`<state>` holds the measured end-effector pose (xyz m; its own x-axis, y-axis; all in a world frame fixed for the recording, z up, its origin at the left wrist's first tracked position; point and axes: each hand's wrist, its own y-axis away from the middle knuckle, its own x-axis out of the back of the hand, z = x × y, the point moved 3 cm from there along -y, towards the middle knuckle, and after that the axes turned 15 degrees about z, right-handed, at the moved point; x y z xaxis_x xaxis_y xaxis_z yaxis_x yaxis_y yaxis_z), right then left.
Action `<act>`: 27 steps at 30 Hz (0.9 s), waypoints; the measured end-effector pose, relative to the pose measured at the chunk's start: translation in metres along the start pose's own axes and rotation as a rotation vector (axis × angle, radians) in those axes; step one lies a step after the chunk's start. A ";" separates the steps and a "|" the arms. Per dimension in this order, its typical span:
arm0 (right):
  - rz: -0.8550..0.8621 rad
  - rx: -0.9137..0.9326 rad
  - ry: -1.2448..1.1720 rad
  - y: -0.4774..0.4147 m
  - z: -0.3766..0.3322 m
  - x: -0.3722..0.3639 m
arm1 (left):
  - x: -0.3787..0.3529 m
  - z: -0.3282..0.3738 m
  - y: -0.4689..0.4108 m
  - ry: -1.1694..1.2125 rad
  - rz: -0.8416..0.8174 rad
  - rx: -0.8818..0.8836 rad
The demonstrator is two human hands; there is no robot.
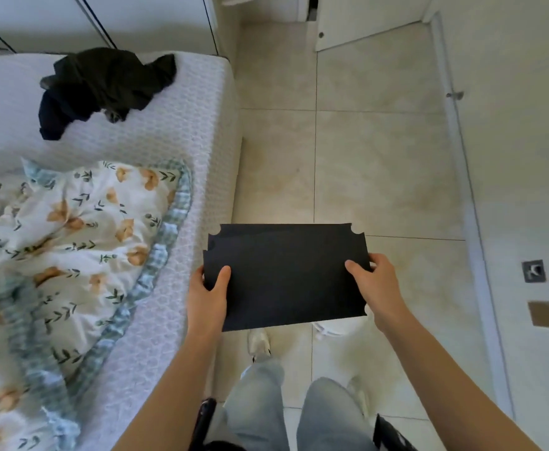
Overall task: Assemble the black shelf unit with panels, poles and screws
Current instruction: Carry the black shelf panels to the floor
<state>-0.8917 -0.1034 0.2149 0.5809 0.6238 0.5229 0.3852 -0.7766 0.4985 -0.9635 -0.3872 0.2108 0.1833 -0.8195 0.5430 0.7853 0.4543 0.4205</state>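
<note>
A stack of flat black shelf panels (pixel 286 275) with notched corners is held level above the tiled floor, in front of my legs. At least two panels show, the upper one slightly offset from the one beneath. My left hand (pixel 207 296) grips the stack's left edge, thumb on top. My right hand (pixel 377 288) grips the right edge, thumb on top and fingers underneath. No poles or screws can be seen.
A bed (pixel 182 131) with a white mattress, a floral quilt (pixel 71 242) and a heap of dark clothes (pixel 104 86) fills the left. Beige floor tiles (pixel 380 164) lie ahead. A white wardrobe door (pixel 527 190) runs along the right. My shoes (pixel 259 345) stand below the panels.
</note>
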 end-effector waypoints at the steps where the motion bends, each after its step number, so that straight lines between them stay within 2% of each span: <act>1: 0.018 -0.013 -0.016 0.001 -0.005 -0.009 | 0.001 0.009 -0.015 -0.003 -0.019 -0.012; 8: 0.111 -0.097 -0.109 -0.012 -0.042 -0.050 | -0.018 0.063 -0.085 -0.061 -0.113 -0.073; 15: 0.148 -0.113 -0.120 -0.062 -0.084 -0.062 | -0.064 0.111 -0.123 -0.075 -0.178 -0.080; 27: 0.161 -0.148 -0.120 -0.155 -0.155 -0.075 | -0.149 0.190 -0.177 -0.065 -0.201 -0.096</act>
<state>-1.1063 -0.0162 0.2052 0.7104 0.4714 0.5227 0.1767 -0.8383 0.5158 -1.2423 -0.2790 0.1933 -0.0189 -0.8646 0.5021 0.8553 0.2461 0.4559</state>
